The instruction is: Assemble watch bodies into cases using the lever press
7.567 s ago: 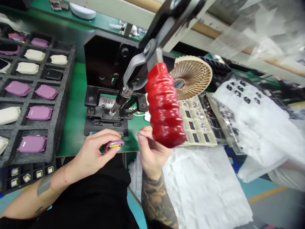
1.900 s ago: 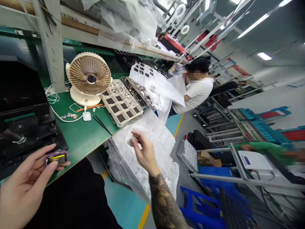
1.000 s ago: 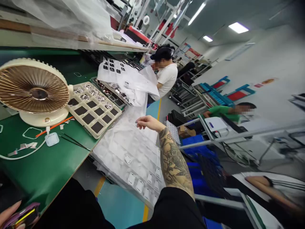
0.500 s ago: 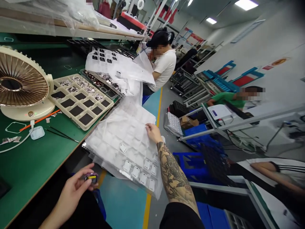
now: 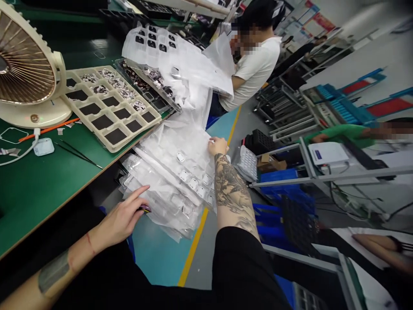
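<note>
My right hand (image 5: 218, 146) is closed on the far right edge of the upper clear plastic tray (image 5: 161, 144). White film covers that tray, and several small white rounded-square parts (image 5: 192, 184) sit in its pockets. The tray is shifted off more trays (image 5: 145, 172) stacked beneath, also covered in film. At the near left side of the stack is my left hand (image 5: 127, 215), its index finger stretched over the lower tray. Between its thumb and other fingers it pinches a small dark purple-and-yellow piece (image 5: 145, 209), mostly hidden, whose kind I cannot make out.
On the green bench (image 5: 41, 198) stand a desk fan (image 5: 26, 69), a cream compartment tray (image 5: 111, 114) and tweezers (image 5: 79, 155). More film-covered trays (image 5: 180, 60) lie behind. A co-worker in a white shirt (image 5: 258, 64) sits beyond. Metal racks (image 5: 309, 172) line the right.
My right hand has moved the upper tray away from me, uncovering film-covered trays below. My left hand, still pinching the small piece, has come forward and right over the stack. The view has shifted.
</note>
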`<state>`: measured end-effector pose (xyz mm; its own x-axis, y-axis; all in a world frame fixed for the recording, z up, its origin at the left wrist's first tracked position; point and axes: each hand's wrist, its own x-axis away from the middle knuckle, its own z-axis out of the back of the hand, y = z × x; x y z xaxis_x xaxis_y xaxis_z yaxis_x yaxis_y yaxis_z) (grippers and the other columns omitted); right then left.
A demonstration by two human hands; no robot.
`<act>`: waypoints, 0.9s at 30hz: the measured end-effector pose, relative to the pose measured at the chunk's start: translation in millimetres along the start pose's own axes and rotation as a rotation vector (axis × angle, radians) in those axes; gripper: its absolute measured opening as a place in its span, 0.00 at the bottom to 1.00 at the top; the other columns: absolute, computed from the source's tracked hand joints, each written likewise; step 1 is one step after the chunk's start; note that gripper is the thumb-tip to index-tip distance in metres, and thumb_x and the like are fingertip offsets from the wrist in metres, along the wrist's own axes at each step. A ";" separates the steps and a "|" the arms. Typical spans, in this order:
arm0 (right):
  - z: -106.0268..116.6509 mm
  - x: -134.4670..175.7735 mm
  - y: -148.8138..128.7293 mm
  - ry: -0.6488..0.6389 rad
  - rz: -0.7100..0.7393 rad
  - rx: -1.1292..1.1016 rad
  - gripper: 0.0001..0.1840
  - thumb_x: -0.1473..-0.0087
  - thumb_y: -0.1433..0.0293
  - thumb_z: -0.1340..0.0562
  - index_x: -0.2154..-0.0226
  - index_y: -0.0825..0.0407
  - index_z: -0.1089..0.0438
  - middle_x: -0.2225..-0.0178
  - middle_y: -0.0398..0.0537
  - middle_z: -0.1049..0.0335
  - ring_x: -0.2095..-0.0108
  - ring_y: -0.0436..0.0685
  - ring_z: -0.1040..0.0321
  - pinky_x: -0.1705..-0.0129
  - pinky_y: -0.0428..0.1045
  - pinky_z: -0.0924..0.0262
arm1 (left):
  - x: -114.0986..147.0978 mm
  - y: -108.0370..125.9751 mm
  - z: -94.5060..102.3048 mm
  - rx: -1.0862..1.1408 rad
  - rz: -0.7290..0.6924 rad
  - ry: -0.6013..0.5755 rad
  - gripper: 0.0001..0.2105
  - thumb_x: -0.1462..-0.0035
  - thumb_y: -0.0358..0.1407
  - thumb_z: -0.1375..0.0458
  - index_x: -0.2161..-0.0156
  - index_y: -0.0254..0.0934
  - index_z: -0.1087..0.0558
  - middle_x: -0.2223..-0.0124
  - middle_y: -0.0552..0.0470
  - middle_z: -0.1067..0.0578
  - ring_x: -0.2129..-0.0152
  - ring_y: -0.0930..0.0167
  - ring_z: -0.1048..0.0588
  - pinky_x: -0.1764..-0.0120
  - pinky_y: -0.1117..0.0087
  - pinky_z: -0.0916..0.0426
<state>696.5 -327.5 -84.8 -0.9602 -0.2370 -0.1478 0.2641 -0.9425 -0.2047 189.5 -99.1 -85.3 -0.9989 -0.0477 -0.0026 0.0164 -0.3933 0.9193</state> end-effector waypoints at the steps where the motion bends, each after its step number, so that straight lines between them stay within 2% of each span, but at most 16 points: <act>1: 3.4 8.5 -7.2 0.007 0.033 -0.019 0.22 0.27 0.54 0.35 0.41 0.52 0.26 0.37 0.58 0.28 0.37 0.67 0.30 0.32 0.69 0.34 | -7.3 1.5 0.6 -0.029 0.002 -0.015 0.12 0.23 0.31 0.49 0.47 0.44 0.24 0.18 0.44 0.39 0.39 0.56 0.17 0.43 0.55 0.18; 3: 13.7 36.4 -20.4 -0.001 0.145 -0.075 0.23 0.24 0.56 0.41 0.39 0.54 0.27 0.37 0.62 0.29 0.38 0.68 0.30 0.31 0.68 0.36 | -22.3 1.7 3.3 -0.093 0.016 -0.046 0.11 0.25 0.29 0.49 0.48 0.43 0.26 0.18 0.41 0.39 0.35 0.54 0.20 0.39 0.51 0.19; 5: 26.4 79.2 -30.4 -0.072 0.305 -0.142 0.24 0.23 0.54 0.45 0.39 0.52 0.26 0.41 0.62 0.27 0.41 0.67 0.28 0.33 0.65 0.33 | -36.4 -1.5 6.7 -0.140 0.018 -0.090 0.10 0.27 0.27 0.49 0.49 0.42 0.27 0.18 0.38 0.39 0.30 0.52 0.24 0.35 0.48 0.22; 7: 37.2 131.9 -37.3 -0.202 0.474 -0.197 0.24 0.28 0.49 0.37 0.41 0.46 0.23 0.45 0.56 0.24 0.45 0.66 0.26 0.38 0.61 0.29 | -47.9 -5.9 9.4 -0.160 0.000 -0.132 0.10 0.28 0.27 0.48 0.50 0.41 0.27 0.19 0.38 0.36 0.29 0.51 0.26 0.34 0.47 0.23; 9: 42.7 183.1 -42.7 -0.319 0.612 -0.219 0.28 0.36 0.48 0.28 0.41 0.42 0.23 0.46 0.55 0.23 0.46 0.68 0.26 0.40 0.61 0.28 | -56.0 -10.0 10.6 -0.164 -0.020 -0.156 0.10 0.29 0.27 0.47 0.51 0.42 0.27 0.22 0.39 0.32 0.34 0.51 0.21 0.37 0.47 0.22; 10: 42.9 204.4 -45.2 -0.350 0.653 -0.220 0.28 0.37 0.49 0.27 0.40 0.43 0.23 0.47 0.56 0.24 0.47 0.69 0.27 0.41 0.61 0.29 | -58.5 -11.7 10.7 -0.166 -0.029 -0.163 0.10 0.29 0.27 0.47 0.52 0.42 0.27 0.24 0.40 0.30 0.38 0.52 0.19 0.39 0.48 0.21; 12: 40.1 233.1 -49.9 -0.370 0.676 -0.224 0.23 0.31 0.54 0.32 0.39 0.45 0.25 0.48 0.58 0.25 0.48 0.69 0.28 0.42 0.62 0.31 | -61.0 -14.3 10.2 -0.167 -0.048 -0.167 0.10 0.29 0.27 0.48 0.52 0.42 0.27 0.29 0.41 0.27 0.43 0.54 0.17 0.41 0.49 0.21; 15: 36.6 243.3 -54.8 -0.366 0.645 -0.250 0.16 0.26 0.63 0.40 0.41 0.46 0.26 0.49 0.57 0.27 0.51 0.65 0.28 0.46 0.58 0.31 | -59.2 -17.6 8.0 -0.158 -0.075 -0.154 0.10 0.30 0.28 0.48 0.51 0.43 0.28 0.31 0.42 0.27 0.41 0.55 0.18 0.40 0.51 0.22; 17: 40.6 238.2 -57.0 -0.373 0.646 -0.271 0.14 0.27 0.65 0.40 0.43 0.46 0.26 0.49 0.55 0.26 0.53 0.62 0.27 0.48 0.56 0.31 | -55.4 -19.7 5.7 -0.147 -0.090 -0.143 0.10 0.30 0.28 0.47 0.51 0.42 0.28 0.31 0.43 0.27 0.42 0.56 0.19 0.40 0.53 0.22; 23: 71.8 227.0 -64.5 -0.382 0.680 -0.301 0.11 0.29 0.65 0.40 0.47 0.47 0.26 0.51 0.51 0.25 0.55 0.60 0.27 0.50 0.54 0.33 | -30.1 -20.5 0.1 -0.101 -0.092 -0.106 0.11 0.29 0.27 0.49 0.50 0.43 0.28 0.34 0.42 0.27 0.46 0.58 0.18 0.43 0.54 0.22; 27: 77.5 222.8 -63.3 -0.386 0.693 -0.297 0.13 0.27 0.63 0.41 0.46 0.46 0.25 0.51 0.52 0.25 0.57 0.60 0.28 0.51 0.55 0.34 | -2.0 -13.9 3.0 -0.071 -0.062 -0.083 0.11 0.28 0.28 0.49 0.50 0.43 0.27 0.32 0.43 0.27 0.46 0.59 0.17 0.43 0.55 0.21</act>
<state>458.8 -339.0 -29.7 -0.5216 -0.8532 -0.0036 0.7656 -0.4662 -0.4433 191.1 -90.9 -96.9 -0.9983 0.0539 -0.0232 -0.0453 -0.4569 0.8884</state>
